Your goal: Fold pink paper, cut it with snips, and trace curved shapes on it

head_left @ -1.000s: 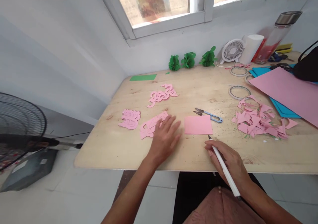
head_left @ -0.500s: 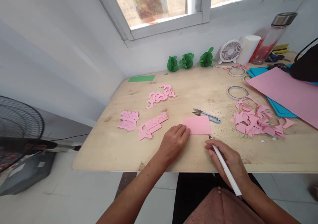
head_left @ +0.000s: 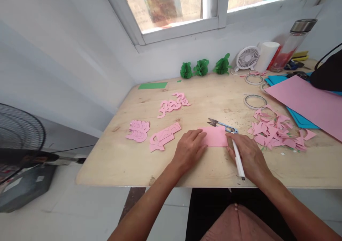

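A small pink paper rectangle [head_left: 215,136] lies at the table's front, between my two hands. My left hand [head_left: 189,148] grips its left edge, the fingertips on top and the thumb at the lower corner. At the right edge, the fingertips of my right hand [head_left: 248,157] touch the paper. A white pen [head_left: 238,159] is tucked in that same hand, its dark end pointing back toward me. Just behind the paper lie blue-handled thread snips [head_left: 224,125], partly covered. Cut pink paper shapes [head_left: 165,137] rest left of my left hand.
Pink scraps [head_left: 278,132] are heaped on the right, beside large pink sheets [head_left: 307,102] and tape rolls [head_left: 255,101]. More pink cutouts [head_left: 139,130] lie left. Green paper figures [head_left: 201,67], a small white fan [head_left: 247,58] and a glass bottle [head_left: 291,46] stand along the wall.
My right hand has moved up to the paper's right edge. The pen has swung to a steeper angle, its tip no longer at the paper's corner. My left hand's thumb has spread at the left edge.
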A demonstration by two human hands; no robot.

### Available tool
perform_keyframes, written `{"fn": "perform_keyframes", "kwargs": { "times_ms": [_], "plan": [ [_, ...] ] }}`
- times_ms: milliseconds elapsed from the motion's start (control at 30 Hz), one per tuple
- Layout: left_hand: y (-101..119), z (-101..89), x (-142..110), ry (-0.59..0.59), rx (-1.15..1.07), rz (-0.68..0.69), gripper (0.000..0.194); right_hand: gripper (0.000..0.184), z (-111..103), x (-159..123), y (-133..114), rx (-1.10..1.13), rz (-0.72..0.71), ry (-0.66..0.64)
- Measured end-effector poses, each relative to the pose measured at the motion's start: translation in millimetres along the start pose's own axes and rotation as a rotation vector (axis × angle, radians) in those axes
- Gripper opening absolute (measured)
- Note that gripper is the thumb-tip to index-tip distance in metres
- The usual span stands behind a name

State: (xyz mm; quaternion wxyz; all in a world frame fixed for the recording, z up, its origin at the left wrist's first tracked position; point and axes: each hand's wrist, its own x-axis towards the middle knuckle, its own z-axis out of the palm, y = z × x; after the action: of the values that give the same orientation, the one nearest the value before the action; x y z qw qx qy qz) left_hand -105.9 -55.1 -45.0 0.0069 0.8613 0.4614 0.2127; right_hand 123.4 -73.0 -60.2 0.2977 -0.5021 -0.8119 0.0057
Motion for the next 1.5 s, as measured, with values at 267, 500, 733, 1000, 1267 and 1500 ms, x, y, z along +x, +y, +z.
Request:
{"fn": "perform_keyframes", "kwargs": {
  "times_ms": [267, 500, 733, 1000, 1267, 1500],
  "plan": [
    [-3, 2.8, 27, -0.252, -0.104, -0.026, 0.060, 0.033, 6, -2, 0, 0.005, -0.027, -0.042],
    [-1, 1.9, 25, -0.219, -0.117, -0.025, 0.059, 0.035, 7, -3, 2, 0.018, -0.022, -0.046],
    [6, 3.7, 19, -0.133, 0.003, -0.017, 0.055, 0.037, 7, -4, 4, 0.032, -0.026, -0.015],
    [15, 9.5, 10, 0.019, 0.075, 0.022, 0.041, 0.035, 5, -3, 2, 0.061, 0.032, 0.061],
    [19, 10.9, 6, 0.073, 0.136, 0.012, 0.035, 0.033, 4, -2, -1, 0.072, 0.088, 0.076],
    [17, 11.5, -1, 0.140, -0.174, -0.145, 0.037, 0.031, 6, -2, 2, 0.067, 0.091, 0.097]
  ]
}}
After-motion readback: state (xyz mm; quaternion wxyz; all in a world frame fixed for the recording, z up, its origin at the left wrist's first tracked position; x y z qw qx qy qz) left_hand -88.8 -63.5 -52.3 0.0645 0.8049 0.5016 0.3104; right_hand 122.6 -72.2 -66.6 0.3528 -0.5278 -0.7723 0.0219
